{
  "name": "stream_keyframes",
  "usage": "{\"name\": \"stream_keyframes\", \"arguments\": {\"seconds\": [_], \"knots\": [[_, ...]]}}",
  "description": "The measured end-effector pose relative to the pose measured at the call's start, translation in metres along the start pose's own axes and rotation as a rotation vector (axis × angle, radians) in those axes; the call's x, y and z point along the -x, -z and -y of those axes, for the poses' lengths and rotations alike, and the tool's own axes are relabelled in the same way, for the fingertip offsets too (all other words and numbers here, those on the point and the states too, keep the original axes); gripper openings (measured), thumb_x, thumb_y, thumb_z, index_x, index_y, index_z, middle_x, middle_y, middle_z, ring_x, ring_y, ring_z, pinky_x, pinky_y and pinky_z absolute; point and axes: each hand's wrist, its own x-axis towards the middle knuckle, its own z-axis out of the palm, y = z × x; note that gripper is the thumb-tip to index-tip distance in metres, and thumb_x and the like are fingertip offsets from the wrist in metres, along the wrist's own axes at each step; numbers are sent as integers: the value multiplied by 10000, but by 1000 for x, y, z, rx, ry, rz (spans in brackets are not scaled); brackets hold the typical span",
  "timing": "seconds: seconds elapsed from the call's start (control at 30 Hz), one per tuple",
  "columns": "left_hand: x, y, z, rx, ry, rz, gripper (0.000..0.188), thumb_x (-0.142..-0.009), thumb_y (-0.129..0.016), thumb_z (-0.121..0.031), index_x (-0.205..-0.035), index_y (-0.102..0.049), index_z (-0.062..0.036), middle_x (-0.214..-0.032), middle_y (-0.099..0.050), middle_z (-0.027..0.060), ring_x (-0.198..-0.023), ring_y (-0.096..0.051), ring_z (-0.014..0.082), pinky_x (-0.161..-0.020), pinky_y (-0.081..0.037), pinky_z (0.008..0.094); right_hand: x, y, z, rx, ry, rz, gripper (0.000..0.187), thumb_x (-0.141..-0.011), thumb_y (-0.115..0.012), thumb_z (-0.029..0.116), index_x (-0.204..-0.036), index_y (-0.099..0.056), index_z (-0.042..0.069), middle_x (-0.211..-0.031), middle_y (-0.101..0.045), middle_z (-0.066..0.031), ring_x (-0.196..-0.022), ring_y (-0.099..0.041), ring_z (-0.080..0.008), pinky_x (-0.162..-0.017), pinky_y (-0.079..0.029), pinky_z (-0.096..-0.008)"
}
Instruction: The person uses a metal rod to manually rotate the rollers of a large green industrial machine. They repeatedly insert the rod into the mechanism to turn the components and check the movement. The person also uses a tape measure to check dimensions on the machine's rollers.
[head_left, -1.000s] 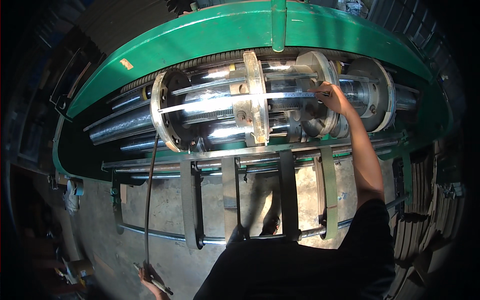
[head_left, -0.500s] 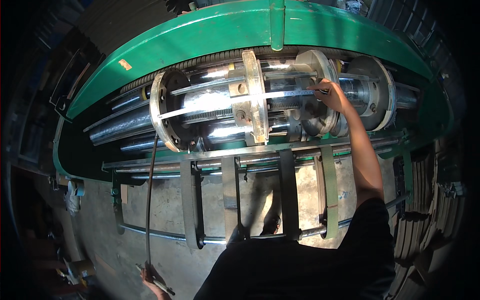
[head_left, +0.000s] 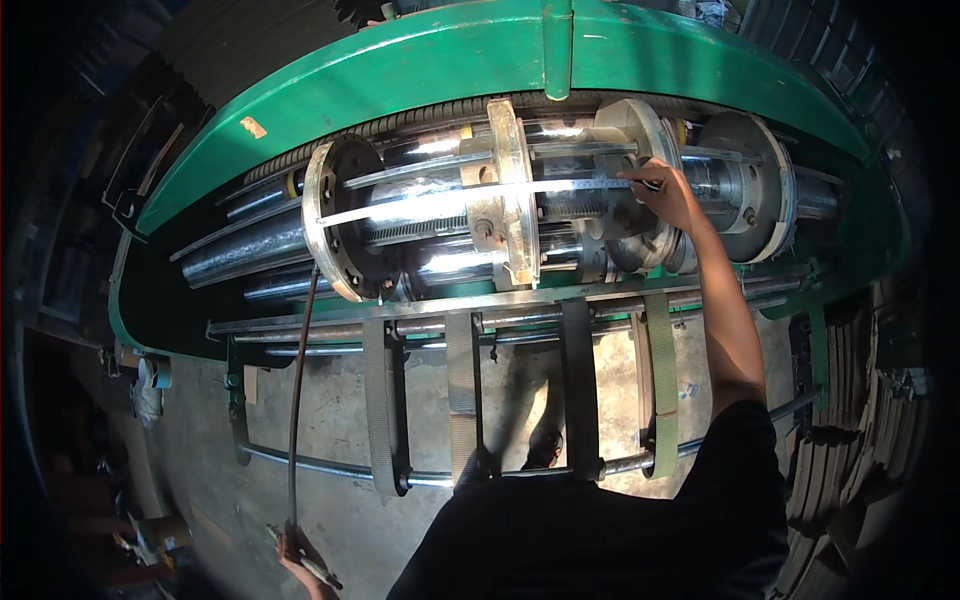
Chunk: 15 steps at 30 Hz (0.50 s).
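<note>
My right hand [head_left: 662, 192] pinches one part of a tape measure [head_left: 430, 206]. The pale blade runs straight to the left ring-shaped disc [head_left: 315, 215], where its far end rests on the rim. Beneath the blade lie shiny cylinders and a toothed rod, and it crosses a thick middle disc [head_left: 512, 190]. At the lower left, my left hand [head_left: 302, 555] is closed around the crossbar of a long T-shaped handle [head_left: 300, 400]. This handle's thin dark shaft rises to the machine just below the left disc. The fingers of my left hand are partly hidden.
A green machine frame [head_left: 400, 65] curves over the rollers. Below, steel rails [head_left: 430, 480] carry several hanging straps [head_left: 380, 410] above the concrete floor [head_left: 330, 410]. Stacked cardboard sheets [head_left: 840, 380] stand at the right. Shadowed boxes [head_left: 160, 535] sit at lower left.
My left hand and the lower end of the T-shaped handle have shifted slightly left. My right hand keeps its place on the tape measure.
</note>
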Motion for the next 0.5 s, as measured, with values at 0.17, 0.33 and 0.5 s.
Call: {"name": "stream_keyframes", "arguments": {"seconds": [0.17, 0.33, 0.5], "knots": [[0, -1, 1, 0, 3, -4, 274, -934, -625, -89, -1150, -679, 71, -988, -694, 250, -890, -663, 397, -818, -513, 451, 0, 2, 2, 7, -18, 9, 352, -835, -716, 39, -1148, -764, 191, -842, -558, -69, -755, -562, -192, -734, -474, -330], [0, 0, -1, -14, 9, -10, 276, -936, -624, -82, -1156, -675, 77, -1003, -693, 259, -908, -667, 399, -841, -514, 449, 3, 0, -1, 16, -14, 0, 364, -833, -720, 37, -1154, -764, 204, -834, -532, -59, -746, -547, -184, -727, -471, -327], [0, 0, -1, 0, 13, 3, 272, -939, -624, -79, -1153, -673, 81, -986, -689, 258, -889, -665, 389, -825, -512, 444, 5, 0, 2, -1, -36, -5, 382, -818, -733, 31, -1150, -766, 217, -836, -530, -51, -746, -545, -181, -725, -471, -324]]}}
